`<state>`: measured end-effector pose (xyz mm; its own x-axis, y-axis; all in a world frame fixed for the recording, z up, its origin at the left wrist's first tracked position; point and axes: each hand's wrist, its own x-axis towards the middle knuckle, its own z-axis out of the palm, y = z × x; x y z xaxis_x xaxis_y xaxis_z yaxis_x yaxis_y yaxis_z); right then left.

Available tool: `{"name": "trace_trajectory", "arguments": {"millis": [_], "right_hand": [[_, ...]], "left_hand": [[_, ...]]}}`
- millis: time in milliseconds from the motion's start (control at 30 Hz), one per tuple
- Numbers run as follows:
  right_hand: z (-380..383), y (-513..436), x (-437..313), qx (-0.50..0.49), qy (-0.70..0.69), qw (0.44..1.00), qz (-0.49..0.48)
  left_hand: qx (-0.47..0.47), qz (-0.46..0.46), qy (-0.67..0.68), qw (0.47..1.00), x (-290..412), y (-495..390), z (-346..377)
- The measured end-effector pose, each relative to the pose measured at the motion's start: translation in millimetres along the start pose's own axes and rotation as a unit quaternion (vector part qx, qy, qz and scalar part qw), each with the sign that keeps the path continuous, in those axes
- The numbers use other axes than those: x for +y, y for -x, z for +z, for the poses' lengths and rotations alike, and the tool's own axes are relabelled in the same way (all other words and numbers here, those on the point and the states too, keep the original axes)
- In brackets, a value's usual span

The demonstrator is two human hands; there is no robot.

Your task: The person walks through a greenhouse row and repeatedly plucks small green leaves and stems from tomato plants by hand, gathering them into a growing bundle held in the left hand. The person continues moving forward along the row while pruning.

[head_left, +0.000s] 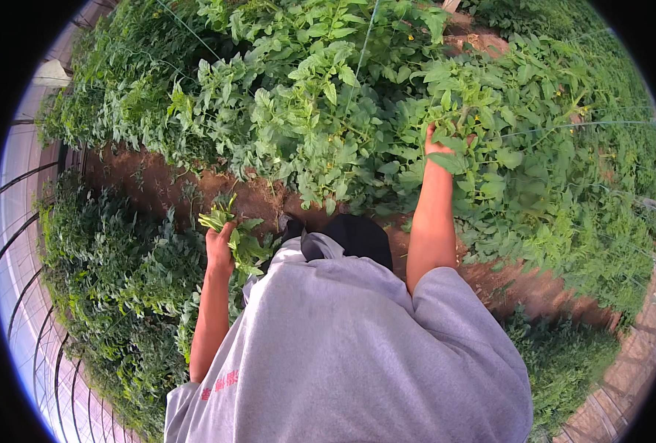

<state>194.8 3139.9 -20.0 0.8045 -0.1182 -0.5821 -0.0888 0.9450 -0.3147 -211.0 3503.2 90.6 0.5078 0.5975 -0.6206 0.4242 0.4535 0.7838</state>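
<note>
My left hand [221,243] is closed around a bunch of picked green shoots [245,241], their cut stem ends sticking out above the thumb and leaves hanging on the right. My right arm reaches forward into tomato plants [494,160] with small yellow flowers. There my right hand [441,141] is among the leaves, which cover most of its fingers. Whether it grips a stem cannot be told.
Greenish strings [365,52] run up through the tomato row [317,116]. Bare brown soil [156,183] forms a path between this row and darker plants [134,266] at lower left. Curved black greenhouse ribs [20,232] stand at the far left.
</note>
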Motion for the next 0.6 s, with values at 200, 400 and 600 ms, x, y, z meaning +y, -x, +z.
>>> {"name": "trace_trajectory", "arguments": {"millis": [200, 400, 600], "right_hand": [[8.6, -10.8, -3.0, -0.017, 0.059, 0.997, -0.053], [6.3, -18.2, -10.3, -0.015, 0.073, 0.995, -0.063], [-9.9, -19.0, -14.9, -0.021, 0.082, 0.994, -0.063]], "left_hand": [[0.007, -0.024, -0.020, 0.999, 9.4, -12.3, -0.7], [0.005, -0.046, -0.040, 0.998, 4.3, -22.1, 0.3], [-0.007, -0.039, -0.061, 0.997, -10.9, -26.6, 3.7]]}}
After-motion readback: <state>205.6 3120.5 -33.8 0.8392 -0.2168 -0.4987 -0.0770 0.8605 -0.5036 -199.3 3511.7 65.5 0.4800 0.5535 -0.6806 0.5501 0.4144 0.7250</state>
